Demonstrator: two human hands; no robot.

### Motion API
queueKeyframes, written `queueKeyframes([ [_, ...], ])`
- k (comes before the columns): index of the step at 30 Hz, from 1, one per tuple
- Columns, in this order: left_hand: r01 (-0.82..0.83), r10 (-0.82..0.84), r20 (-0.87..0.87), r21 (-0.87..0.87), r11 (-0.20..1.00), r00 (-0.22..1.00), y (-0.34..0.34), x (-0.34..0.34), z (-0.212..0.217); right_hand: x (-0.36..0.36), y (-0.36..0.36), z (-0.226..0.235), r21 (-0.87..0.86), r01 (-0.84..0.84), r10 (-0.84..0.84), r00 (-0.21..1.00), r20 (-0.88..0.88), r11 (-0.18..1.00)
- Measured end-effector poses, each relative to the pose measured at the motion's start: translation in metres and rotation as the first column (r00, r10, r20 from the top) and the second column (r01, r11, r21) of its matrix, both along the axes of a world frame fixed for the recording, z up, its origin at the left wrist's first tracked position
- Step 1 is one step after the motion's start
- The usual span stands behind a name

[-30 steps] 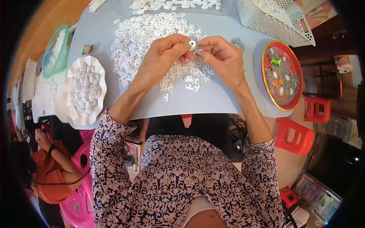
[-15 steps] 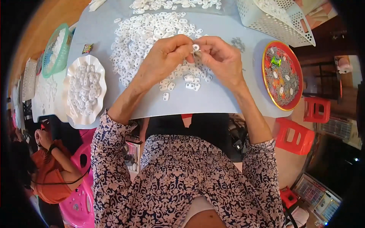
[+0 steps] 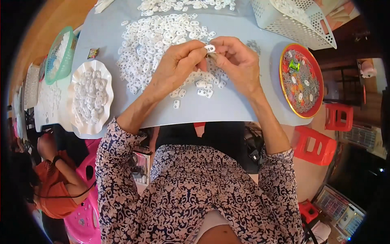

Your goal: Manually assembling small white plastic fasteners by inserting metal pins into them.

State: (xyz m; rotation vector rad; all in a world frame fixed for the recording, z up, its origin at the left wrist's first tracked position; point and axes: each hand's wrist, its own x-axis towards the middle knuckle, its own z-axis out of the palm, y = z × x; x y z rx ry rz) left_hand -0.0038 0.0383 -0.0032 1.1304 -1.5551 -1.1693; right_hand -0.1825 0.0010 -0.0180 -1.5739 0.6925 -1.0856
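A small white plastic piece with two holes (image 3: 210,48) is pinched between the thumb and fingertips of my left hand (image 3: 181,61). Close against it, my right hand (image 3: 239,63) has its thumb and fingers drawn together; what sits between them is too small to make out. Beneath both hands spreads a large heap of the same white two-hole pieces (image 3: 152,44). A few loose ones lie nearer to me, one of them a single piece (image 3: 176,104) close to the table's front edge.
A scalloped white dish (image 3: 106,107) of white pieces stands at left, near a green basket (image 3: 72,49) and a small wrapped packet (image 3: 93,53). At right are a red tray (image 3: 284,95) of small grey metal parts and a perforated basket (image 3: 280,30). Another person (image 3: 61,179) sits at left.
The white piece has turned between my fingers, so both its holes now show. My hands stay in nearly the same place. The other person's hand at left has moved and is blurred.
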Motion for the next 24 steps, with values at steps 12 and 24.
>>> queueKeyframes([
  [12, -0.088, 0.089, -0.006, 0.046, 0.995, 0.996, 0.0003, -0.0047, -0.0001, 0.0006, 0.0024, 0.0003, -0.013, 0.012, -0.012, 1.000, -0.017, 1.000],
  [24, -0.064, 0.071, -0.035, 0.174, 0.983, 0.997, 0.0022, -0.0008, 0.0033, -0.0011, 0.0037, 0.0069, 0.081, -0.088, 0.094, 0.993, -0.070, 0.993],
])
